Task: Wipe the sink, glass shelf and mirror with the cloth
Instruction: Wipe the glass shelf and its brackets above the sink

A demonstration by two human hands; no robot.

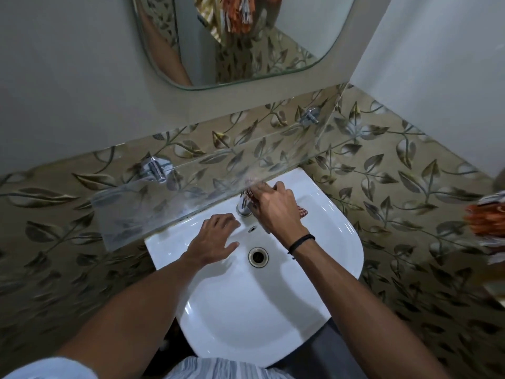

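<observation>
Cloth (302, 212), soft and limp, sits bunched in the clenched right hand (276, 206) at the sink (273, 310) back edge beside the tap (243, 206); left hand (216, 236) rests released, splayed.

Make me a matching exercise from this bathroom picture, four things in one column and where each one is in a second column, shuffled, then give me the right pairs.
Column one:
1. left hand
2. right hand
3. mirror
4. drain

Column two:
A. on the wall above the glass shelf
B. at the bottom of the sink basin
C. flat on the sink, left of the tap
D. pressing the cloth against the tap

Pairs: 1-C, 2-D, 3-A, 4-B
</observation>
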